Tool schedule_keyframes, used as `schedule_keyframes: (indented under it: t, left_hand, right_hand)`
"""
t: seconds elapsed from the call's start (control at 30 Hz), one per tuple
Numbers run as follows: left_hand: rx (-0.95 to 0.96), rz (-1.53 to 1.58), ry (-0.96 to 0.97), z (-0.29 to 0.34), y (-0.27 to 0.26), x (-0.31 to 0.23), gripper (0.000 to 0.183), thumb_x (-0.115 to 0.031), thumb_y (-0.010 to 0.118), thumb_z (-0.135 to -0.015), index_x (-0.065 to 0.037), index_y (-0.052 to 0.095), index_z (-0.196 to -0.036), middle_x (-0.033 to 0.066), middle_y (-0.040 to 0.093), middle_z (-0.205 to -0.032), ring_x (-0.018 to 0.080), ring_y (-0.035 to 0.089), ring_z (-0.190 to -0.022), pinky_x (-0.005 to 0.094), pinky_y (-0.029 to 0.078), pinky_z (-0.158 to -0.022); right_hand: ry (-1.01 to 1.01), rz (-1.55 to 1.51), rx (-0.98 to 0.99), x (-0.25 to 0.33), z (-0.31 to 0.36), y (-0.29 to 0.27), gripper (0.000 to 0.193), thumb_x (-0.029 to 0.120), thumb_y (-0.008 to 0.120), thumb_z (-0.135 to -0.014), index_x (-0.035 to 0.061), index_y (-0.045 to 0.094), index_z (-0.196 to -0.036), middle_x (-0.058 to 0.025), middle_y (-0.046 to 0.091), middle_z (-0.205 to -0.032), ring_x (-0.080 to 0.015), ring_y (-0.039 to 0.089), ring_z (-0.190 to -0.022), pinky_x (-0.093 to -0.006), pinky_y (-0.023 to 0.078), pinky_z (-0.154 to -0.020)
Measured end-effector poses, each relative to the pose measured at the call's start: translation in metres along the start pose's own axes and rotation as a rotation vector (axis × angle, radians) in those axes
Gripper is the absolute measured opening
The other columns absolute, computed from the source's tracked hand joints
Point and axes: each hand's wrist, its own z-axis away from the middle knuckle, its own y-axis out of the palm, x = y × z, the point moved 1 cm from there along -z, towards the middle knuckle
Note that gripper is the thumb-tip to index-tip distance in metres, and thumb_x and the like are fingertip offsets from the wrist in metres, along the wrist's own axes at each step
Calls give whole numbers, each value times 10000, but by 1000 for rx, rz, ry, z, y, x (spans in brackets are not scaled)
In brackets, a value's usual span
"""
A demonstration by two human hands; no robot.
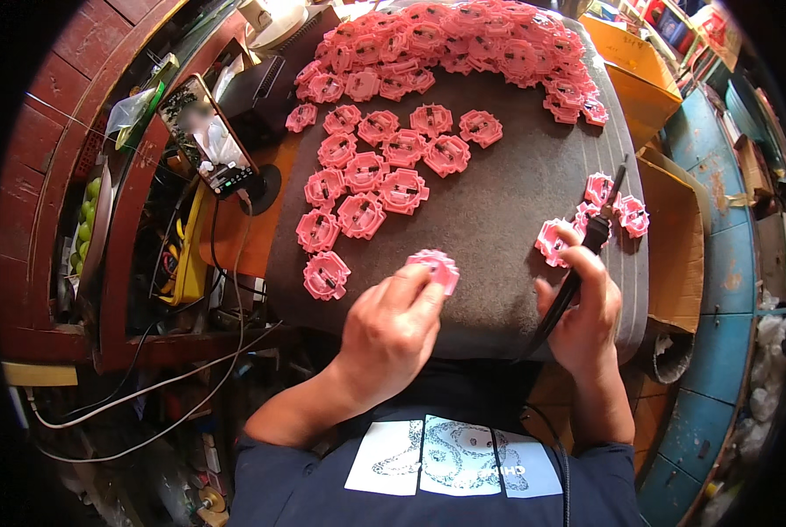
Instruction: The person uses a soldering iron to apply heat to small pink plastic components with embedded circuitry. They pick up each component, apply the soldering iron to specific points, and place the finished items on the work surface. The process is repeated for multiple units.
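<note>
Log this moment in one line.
left hand: holds pink part | right hand: holds slim black tool | grey surface: pink heap at far end

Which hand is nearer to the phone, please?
Left. The left hand is below and to the right of the phone; the right hand is much farther right.
</note>
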Motion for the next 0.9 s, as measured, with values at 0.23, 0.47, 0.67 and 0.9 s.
schedule_keyframes:
  t: [0.23,0.47,0.67,0.9]
  left_hand:
    - [43,267,132,-17,28,0,463,109,731,-772,-40,728,-1210,147,656,-1212,296,687,-935,394,579,-799]
    - [44,266,118,-19,26,5,444,113,730,-756,-55,735,-1167,153,639,-1254,255,660,-840,383,572,-741]
    - [-27,301,94,-20,31,-9,334,38,763,-819,-42,745,-1143,137,672,-1208,276,679,-892,394,567,-769]
    - [81,240,145,-24,33,-4,267,-26,778,-854,-34,744,-1119,137,685,-1206,315,687,-995,424,552,-866]
  right_hand:
    - [72,-118,149,15,2,7,473,-41,786,-800,41,587,-1222,-219,713,-1098,-432,678,-871,-483,542,-748]
    - [128,-124,131,19,-4,12,414,-50,731,-828,36,594,-1209,-203,676,-974,-455,662,-874,-496,524,-750]
    - [118,-133,179,14,-7,15,404,-100,714,-865,41,597,-1226,-136,682,-1001,-300,684,-858,-383,545,-770]
    - [110,-173,167,11,-3,16,360,-96,676,-862,30,609,-1193,-168,670,-914,-363,660,-790,-437,519,-697]
